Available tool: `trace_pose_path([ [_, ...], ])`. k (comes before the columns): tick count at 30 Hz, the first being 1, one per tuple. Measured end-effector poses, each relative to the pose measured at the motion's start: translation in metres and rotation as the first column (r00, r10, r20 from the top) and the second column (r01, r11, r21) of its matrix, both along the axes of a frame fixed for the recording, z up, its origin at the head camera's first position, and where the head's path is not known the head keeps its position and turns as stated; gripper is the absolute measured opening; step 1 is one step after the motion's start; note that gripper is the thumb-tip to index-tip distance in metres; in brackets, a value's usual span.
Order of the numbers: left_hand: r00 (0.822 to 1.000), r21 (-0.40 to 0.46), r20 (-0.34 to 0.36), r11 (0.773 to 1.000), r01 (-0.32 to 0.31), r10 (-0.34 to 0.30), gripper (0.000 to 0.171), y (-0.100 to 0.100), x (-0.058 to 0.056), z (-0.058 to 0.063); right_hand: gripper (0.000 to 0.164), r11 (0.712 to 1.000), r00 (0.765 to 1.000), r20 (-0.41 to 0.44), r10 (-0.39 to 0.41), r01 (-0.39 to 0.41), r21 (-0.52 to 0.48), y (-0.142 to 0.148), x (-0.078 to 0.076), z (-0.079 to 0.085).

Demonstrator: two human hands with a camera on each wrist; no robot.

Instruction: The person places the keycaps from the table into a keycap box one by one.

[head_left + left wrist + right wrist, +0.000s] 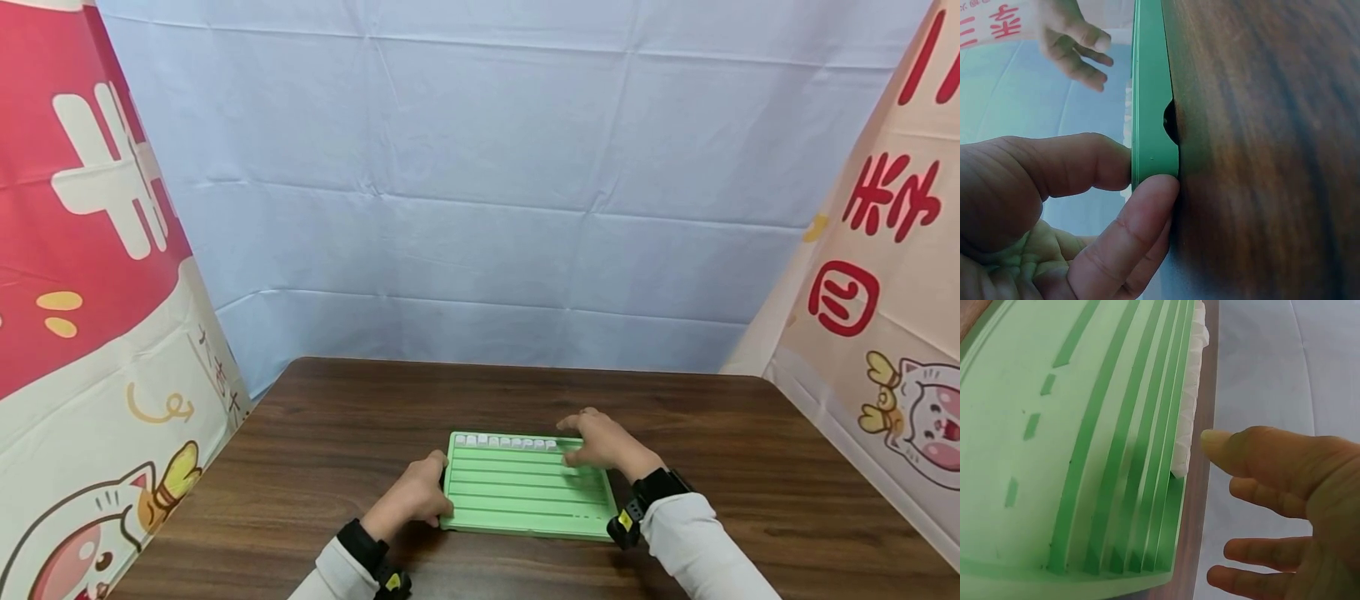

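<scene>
A shallow green tray (525,493) with ridged rows lies on the brown table. White keycap-like pieces (504,442) stand side by side along its far row, stopping short of the right end. At the tray's left side, my left hand (415,493) grips the edge. Thumb and finger pinch the green rim (1152,87) in the left wrist view. My right hand (606,443) hovers by the far right corner, fingers spread and holding nothing. In the right wrist view its thumb (1235,447) is near the end of the white row (1185,419), apparently without touching it.
The wooden table (337,417) extends around the tray. Behind it hangs a light blue cloth (480,183). Printed cloths stand at the left (45,208) and right (900,350), with cartoon cats and large characters.
</scene>
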State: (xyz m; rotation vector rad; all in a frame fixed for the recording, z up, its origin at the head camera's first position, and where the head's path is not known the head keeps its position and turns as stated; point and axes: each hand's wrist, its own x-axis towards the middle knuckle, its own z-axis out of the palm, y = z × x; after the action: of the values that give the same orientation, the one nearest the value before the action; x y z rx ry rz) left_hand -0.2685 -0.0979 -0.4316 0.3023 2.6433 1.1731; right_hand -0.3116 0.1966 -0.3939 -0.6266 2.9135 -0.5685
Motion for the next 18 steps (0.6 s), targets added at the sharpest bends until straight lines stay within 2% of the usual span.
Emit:
trace_pose_path([
  [8, 1.0, 0.01, 0.003, 1.0, 0.009, -0.009, 0.059, 0.0, 0.0, -0.001, 0.043, 1.0, 1.0, 0.02, -0.006, 0.005, 0.027, 0.006, 0.008, -0.002],
  [18, 1.0, 0.003, 0.008, 1.0, 0.002, -0.002, 0.061, 0.0, -0.001, -0.001, 0.046, 0.999, 0.999, 0.046, -0.026, 0.025, 0.033, 0.024, 0.024, -0.003],
])
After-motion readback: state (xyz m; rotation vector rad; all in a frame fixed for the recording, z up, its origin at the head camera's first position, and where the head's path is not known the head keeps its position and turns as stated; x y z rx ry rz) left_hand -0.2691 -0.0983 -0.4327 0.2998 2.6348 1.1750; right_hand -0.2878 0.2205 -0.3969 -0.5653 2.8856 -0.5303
